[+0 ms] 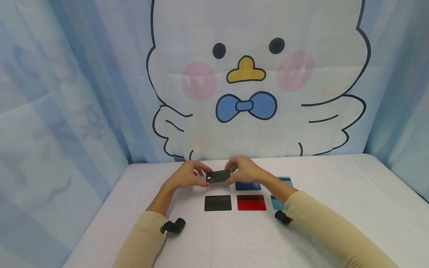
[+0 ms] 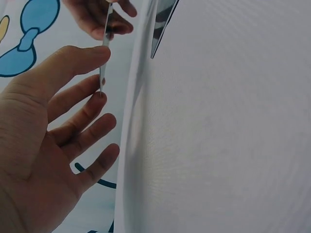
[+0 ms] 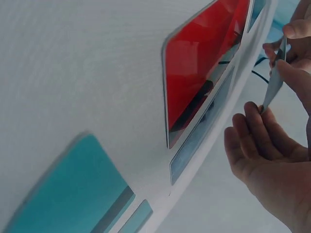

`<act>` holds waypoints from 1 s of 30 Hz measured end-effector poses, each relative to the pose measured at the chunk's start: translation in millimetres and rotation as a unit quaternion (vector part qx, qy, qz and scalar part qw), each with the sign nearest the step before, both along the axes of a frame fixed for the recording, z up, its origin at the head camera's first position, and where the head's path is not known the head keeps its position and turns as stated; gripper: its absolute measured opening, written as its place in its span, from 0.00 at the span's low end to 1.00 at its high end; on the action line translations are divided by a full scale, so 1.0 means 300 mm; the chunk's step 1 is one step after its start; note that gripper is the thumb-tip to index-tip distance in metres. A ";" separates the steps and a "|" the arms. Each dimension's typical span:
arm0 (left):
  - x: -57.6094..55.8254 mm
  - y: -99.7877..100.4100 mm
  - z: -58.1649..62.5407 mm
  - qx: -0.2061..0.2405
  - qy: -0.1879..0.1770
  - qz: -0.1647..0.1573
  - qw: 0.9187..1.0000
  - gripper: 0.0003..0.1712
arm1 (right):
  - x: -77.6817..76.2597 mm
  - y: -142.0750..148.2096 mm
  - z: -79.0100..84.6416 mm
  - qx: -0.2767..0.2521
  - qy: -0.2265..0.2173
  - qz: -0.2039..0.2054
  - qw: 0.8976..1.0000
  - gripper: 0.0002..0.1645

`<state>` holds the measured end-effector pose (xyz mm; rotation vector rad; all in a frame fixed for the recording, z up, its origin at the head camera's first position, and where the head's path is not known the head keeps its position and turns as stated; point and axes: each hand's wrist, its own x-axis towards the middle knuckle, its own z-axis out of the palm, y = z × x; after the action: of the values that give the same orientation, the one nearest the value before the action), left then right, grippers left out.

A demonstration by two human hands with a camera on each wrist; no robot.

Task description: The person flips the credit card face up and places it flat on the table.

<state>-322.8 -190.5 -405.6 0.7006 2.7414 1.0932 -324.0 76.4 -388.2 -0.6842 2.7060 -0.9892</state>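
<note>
Between the two hands is a black card [image 1: 218, 176] with a small chip and light lettering on its face. My left hand [image 1: 189, 175] pinches its left end between thumb and fingertips. The right hand [image 1: 244, 170] pinches the opposite end the same way. From the left wrist view the card [image 2: 105, 63] shows nearly edge-on, raised off the table, the left hand's [image 2: 58, 111] lower fingers spread below it. In the right wrist view, the right hand [image 3: 272, 150] has thumb and fingertips on the card [image 3: 275, 82].
On the white table [image 1: 234, 238] lie a dark card [image 1: 218, 203], a red card [image 1: 251, 203] and a blue card [image 1: 248, 186]. Two light-blue cards, one nearer [image 1: 277, 204] and one farther [image 1: 286, 181], are partly behind the right forearm. A cartoon-printed curtain [image 1: 248, 137] hangs behind the table.
</note>
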 end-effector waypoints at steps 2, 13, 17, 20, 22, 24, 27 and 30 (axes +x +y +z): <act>0.002 0.005 0.002 -0.007 -0.004 0.002 1.000 0.26 | 0.001 -0.006 0.002 0.020 0.003 0.003 1.000 0.29; 0.010 0.034 0.011 -0.063 -0.020 0.012 0.998 0.26 | -0.005 -0.024 -0.010 0.082 0.021 0.027 0.996 0.25; 0.009 0.038 0.011 -0.076 -0.022 0.015 0.997 0.26 | -0.011 -0.026 -0.011 0.087 0.016 0.030 0.996 0.26; 0.005 0.039 0.008 -0.086 -0.022 0.011 0.996 0.26 | -0.012 -0.028 -0.012 0.094 0.011 0.028 0.995 0.26; 0.002 0.040 0.005 -0.090 -0.021 0.009 0.996 0.26 | -0.011 -0.030 -0.014 0.096 0.008 0.027 0.995 0.26; 0.001 0.042 0.004 -0.095 -0.021 0.008 0.995 0.26 | -0.010 -0.032 -0.017 0.099 0.005 0.025 0.995 0.25; 0.006 0.044 0.006 -0.099 -0.024 0.012 0.995 0.27 | -0.010 -0.034 -0.020 0.100 0.004 0.028 0.995 0.26; 0.009 0.045 0.008 -0.103 -0.029 0.017 0.994 0.27 | -0.008 -0.037 -0.017 0.101 0.007 0.032 0.994 0.26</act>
<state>-320.1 -176.9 -403.4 0.5859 2.7729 0.8073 -326.5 65.2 -393.2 -0.7356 2.7268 -0.6850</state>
